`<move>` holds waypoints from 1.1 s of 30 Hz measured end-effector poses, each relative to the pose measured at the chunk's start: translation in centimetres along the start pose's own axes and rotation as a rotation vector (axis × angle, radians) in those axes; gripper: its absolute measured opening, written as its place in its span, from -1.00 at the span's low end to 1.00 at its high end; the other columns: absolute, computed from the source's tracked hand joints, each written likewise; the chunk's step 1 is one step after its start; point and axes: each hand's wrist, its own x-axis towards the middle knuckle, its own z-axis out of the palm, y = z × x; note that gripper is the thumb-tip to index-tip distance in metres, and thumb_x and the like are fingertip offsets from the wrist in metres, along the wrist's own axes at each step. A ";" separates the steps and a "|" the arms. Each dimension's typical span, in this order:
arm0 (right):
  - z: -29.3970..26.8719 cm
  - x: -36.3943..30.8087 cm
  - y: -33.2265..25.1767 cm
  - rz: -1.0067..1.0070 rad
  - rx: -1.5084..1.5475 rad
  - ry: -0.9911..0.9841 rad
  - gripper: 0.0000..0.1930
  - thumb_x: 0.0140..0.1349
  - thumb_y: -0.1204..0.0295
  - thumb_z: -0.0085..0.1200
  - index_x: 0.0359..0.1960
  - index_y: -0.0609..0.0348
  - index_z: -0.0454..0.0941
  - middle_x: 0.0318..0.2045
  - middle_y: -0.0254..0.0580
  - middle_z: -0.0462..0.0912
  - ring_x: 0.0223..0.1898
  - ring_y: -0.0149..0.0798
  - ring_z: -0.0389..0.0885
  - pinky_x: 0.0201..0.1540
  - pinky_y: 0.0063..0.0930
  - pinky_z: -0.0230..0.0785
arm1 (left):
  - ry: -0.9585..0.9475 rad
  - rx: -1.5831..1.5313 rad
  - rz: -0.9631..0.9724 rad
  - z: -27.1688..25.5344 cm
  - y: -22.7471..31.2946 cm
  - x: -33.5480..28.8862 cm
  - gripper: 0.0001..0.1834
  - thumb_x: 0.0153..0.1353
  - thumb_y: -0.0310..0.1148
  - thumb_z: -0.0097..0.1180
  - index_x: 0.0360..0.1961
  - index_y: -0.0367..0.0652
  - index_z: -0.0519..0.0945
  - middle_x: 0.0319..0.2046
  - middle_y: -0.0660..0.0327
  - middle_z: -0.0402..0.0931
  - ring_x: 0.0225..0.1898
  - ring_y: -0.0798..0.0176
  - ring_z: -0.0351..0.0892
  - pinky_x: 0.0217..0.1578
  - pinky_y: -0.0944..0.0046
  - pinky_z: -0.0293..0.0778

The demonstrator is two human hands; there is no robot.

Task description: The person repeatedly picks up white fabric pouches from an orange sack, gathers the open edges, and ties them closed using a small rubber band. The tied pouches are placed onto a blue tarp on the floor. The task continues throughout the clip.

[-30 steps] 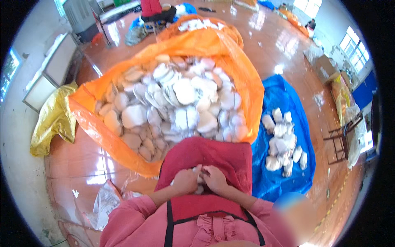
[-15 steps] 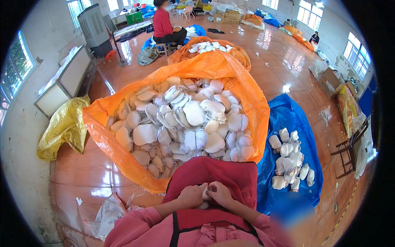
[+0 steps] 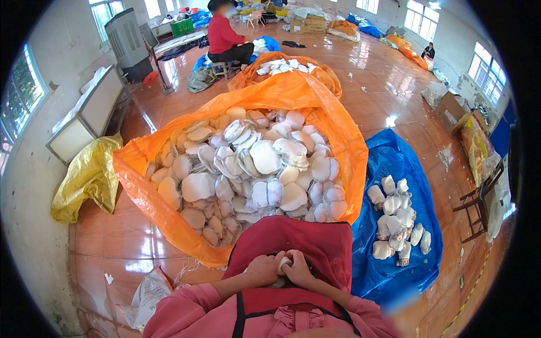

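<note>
Over the dark red apron point(image 3: 315, 242) on my lap, my left hand point(image 3: 264, 270) and my right hand point(image 3: 298, 270) meet with fingers closed. Between them is a small white fabric piece point(image 3: 285, 263), mostly covered by the fingers, so its full shape is hidden. In front of my knees, a large orange sheet sack point(image 3: 348, 146) lies spread open. It holds a heap of flat, rounded white padded pieces point(image 3: 266, 156), some in stacks. To my right, several plump, turned white pieces point(image 3: 399, 222) lie on a blue plastic sheet point(image 3: 417, 169).
A yellow sack point(image 3: 84, 180) lies left beside a white-panelled bench point(image 3: 90, 121). A white bag point(image 3: 147, 296) is at lower left. Ahead, a person in red point(image 3: 224, 36) sits on a stool by another orange sack point(image 3: 329, 76). A wooden chair point(image 3: 479, 205) and cardboard boxes point(image 3: 453, 112) stand right.
My right hand's fingers have shifted, and more of the white fabric piece shows between my hands. The blurred blue patch at lower right has moved slightly. The heaps look the same.
</note>
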 end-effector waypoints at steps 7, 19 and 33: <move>0.6 -0.6 -1.3 0.240 0.140 0.001 -0.63 0.24 0.44 -0.12 0.08 0.31 0.37 -0.02 0.23 0.54 0.04 0.09 0.56 0.10 -0.18 0.37 | -0.112 0.080 0.037 -0.2 0.5 0.4 -0.32 0.15 -0.32 0.03 0.30 -0.35 0.23 -0.30 -0.12 0.62 -0.32 -0.11 0.66 -0.29 -0.02 0.55; 0.6 -0.8 1.2 0.245 0.308 0.029 -0.77 0.25 0.45 -0.09 -0.18 0.28 0.57 -0.32 0.00 0.66 -0.27 -0.13 0.63 -0.17 -0.30 0.44 | -0.100 0.192 0.153 -1.1 1.5 0.4 -0.17 0.10 -0.32 0.07 0.41 -0.31 0.12 -0.38 -0.05 0.61 -0.40 -0.07 0.63 -0.35 -0.02 0.54; -3.0 -0.8 1.5 0.405 0.731 -0.205 -0.84 0.23 0.54 -0.04 -0.24 0.23 0.60 -0.31 -0.31 0.63 -0.26 -0.40 0.56 -0.15 -0.52 0.39 | -0.065 0.279 0.322 -0.6 1.1 0.7 -0.13 0.14 -0.29 0.08 0.49 0.13 0.02 -0.48 0.09 0.54 -0.48 0.02 0.58 -0.47 0.02 0.48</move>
